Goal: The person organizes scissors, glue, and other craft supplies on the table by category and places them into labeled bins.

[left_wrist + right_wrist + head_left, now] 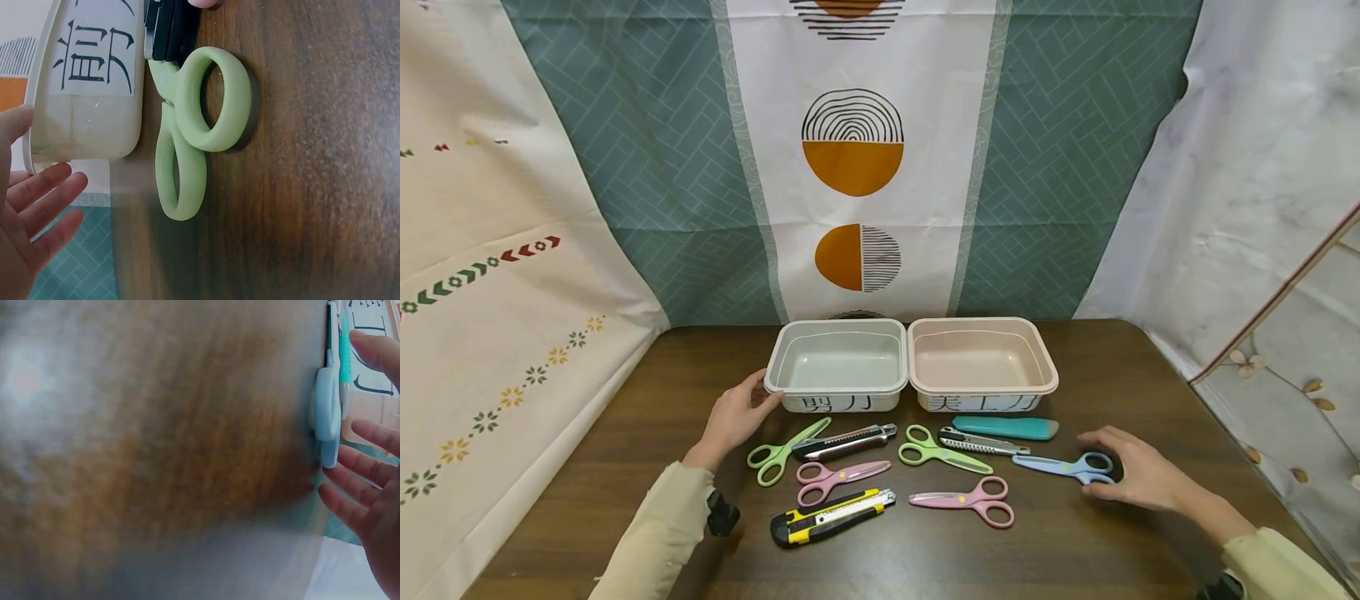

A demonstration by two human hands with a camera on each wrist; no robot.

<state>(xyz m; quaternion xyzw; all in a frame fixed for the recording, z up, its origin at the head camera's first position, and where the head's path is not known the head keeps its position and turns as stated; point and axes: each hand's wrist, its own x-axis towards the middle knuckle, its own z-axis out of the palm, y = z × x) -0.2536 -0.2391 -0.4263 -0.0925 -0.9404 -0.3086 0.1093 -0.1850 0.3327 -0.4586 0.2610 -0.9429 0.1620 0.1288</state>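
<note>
My left hand point(734, 419) is at the near left corner of the grey-green bin point(835, 403), its thumb at the rim and its other fingers loosely extended along the side. Just below it lie light-green scissors point(785, 450), their handles large in the left wrist view. On the right, my right hand point(1138, 468) is spread around the handle end of the blue scissors point(1063, 467), which lie on the table. In the right wrist view, its relaxed fingers stand apart beside the blue handles point(327, 406).
A pink bin point(985, 389) adjoins the grey-green one; both have front labels. Before them lie a black cutter point(845, 442), grey cutter point(985, 442), teal cutter point(1006, 427), yellow-black cutter point(833, 517), second green scissors point(942, 451) and two pink scissors point(842, 477). Curtains hang behind.
</note>
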